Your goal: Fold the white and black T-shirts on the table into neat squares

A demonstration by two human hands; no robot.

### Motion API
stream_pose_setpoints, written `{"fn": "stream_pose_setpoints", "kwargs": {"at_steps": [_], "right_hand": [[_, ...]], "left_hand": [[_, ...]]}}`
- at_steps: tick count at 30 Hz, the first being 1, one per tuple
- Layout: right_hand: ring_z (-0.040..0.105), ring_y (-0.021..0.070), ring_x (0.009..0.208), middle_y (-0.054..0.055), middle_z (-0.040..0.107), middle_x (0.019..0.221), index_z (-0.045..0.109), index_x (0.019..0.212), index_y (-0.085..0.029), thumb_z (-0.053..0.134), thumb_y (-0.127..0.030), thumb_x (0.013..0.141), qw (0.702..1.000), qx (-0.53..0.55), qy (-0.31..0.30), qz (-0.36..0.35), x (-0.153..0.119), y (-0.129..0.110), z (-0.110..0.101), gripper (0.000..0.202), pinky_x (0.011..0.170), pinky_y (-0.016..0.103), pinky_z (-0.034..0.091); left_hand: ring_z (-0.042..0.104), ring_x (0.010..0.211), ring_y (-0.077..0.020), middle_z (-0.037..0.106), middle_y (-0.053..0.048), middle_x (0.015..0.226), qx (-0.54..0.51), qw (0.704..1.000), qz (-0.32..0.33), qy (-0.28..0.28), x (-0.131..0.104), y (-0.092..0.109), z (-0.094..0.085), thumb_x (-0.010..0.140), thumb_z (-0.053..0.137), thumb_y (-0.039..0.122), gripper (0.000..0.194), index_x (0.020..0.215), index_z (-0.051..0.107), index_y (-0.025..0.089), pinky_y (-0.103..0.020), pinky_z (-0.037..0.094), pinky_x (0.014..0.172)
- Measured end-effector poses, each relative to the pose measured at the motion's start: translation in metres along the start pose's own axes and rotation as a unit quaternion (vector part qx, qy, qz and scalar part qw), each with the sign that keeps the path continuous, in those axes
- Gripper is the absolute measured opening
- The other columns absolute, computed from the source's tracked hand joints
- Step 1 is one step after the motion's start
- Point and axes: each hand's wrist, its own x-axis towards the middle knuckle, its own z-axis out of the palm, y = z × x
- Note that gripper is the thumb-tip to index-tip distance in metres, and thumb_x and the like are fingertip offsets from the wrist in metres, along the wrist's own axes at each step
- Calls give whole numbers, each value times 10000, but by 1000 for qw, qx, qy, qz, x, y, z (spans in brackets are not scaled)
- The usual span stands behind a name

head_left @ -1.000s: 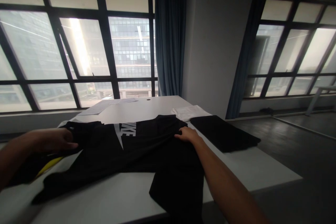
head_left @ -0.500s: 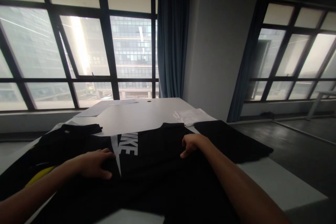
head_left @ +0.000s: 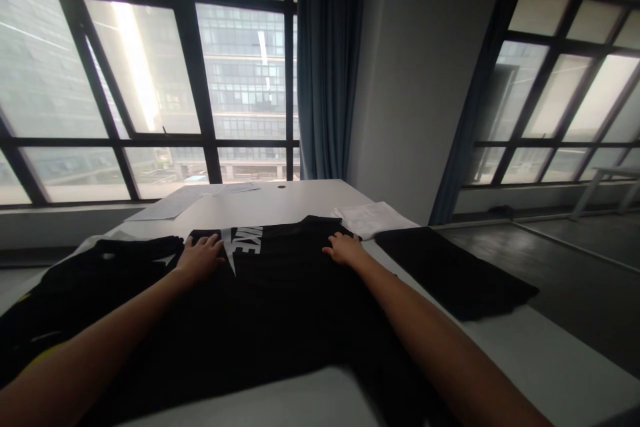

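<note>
A black T-shirt point(head_left: 285, 307) with large white lettering and a pointed white shape lies spread over the table in front of me. My left hand point(head_left: 201, 257) rests on its far left part, fingers spread beside the white print. On the far right part, near the raised edge, lies my right hand point(head_left: 344, 249), its fingers apart and slightly bent on the cloth. Neither hand visibly grips the fabric. My forearms cover parts of the shirt's sides.
Dark clothes with a yellow patch point(head_left: 95, 280) lie at the left. A folded black garment point(head_left: 453, 273) sits at the right, beside a clear plastic bag point(head_left: 377, 217). Papers point(head_left: 167, 205) lie toward the back left of the white table point(head_left: 280, 203). Windows and a curtain point(head_left: 327, 80) stand behind.
Both hands have moved farther away across the T-shirt, its far part shifting slightly with them. The near edge shows more of the white table. The camera view has tilted down a little.
</note>
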Motion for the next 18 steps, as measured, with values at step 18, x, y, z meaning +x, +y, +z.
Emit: {"fn": "stream_pose_setpoints", "kwargs": {"at_steps": [18], "right_hand": [[592,262,1200,85,654,1287,692,1219,-235,620,-113,756,988,101,-69,-94,-69,76,8,484,1050,351,431]], "left_hand": [[614,1172,-281,673,-65,1274,-194,967,154,-67,-70,-57,1,819,518,525,435,1063,732,237,-377,443,1067]]}}
